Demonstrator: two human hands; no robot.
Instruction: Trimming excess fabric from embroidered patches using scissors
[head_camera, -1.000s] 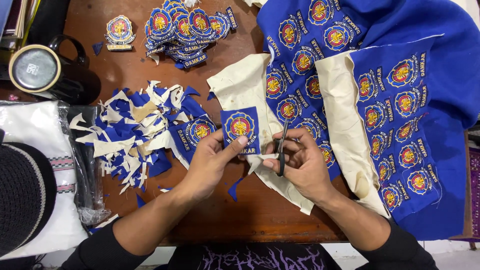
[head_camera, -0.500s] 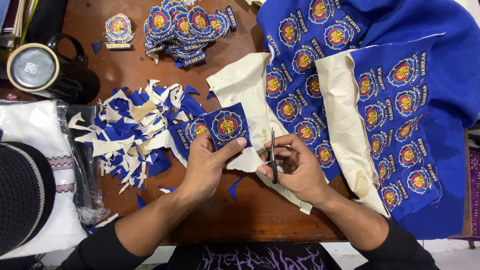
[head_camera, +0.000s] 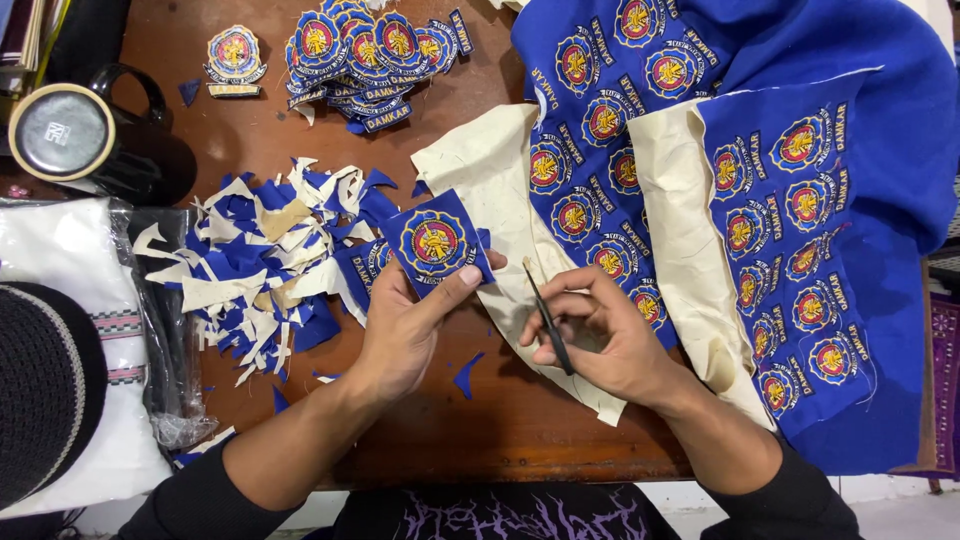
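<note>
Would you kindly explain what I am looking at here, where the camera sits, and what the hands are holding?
There is no machine: the camera sits on a person's head and looks down at their own two hands over a brown wooden table. The left hand holds up a blue embroidered patch. The right hand holds small scissors. Left of the hands lies a heap of blue and cream scraps. At the top is a pile of finished patches; to the right, blue cloth carrying rows of uncut patches. A black mug stands at far left.
</note>
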